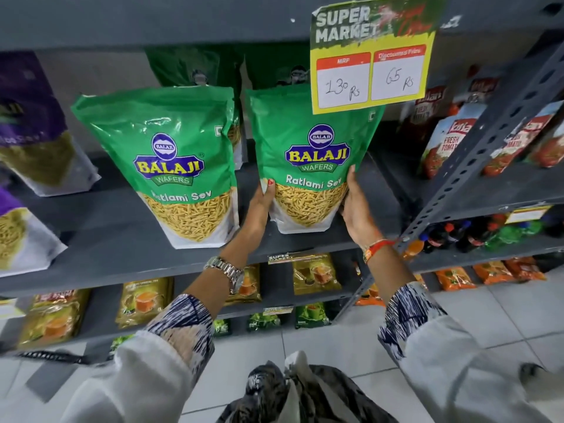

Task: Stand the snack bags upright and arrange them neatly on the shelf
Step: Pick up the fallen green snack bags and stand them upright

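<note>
Two green Balaji Ratlami Sev snack bags stand upright at the front of the grey shelf (122,227). The right bag (311,141) is held between both hands near its bottom: my left hand (259,206) grips its left edge with the thumb on the front, and my right hand (355,212) presses its right edge. The left bag (171,160) stands free beside it, untouched. More green bags (189,65) stand behind them, partly hidden.
Purple snack bags (33,126) sit at the shelf's left end. A price sign (369,56) hangs over the right bag's top. Tomato ketchup pouches (448,138) fill the adjoining rack, past a slotted upright post (476,160). Tea packets (143,300) and bottles (457,236) sit below.
</note>
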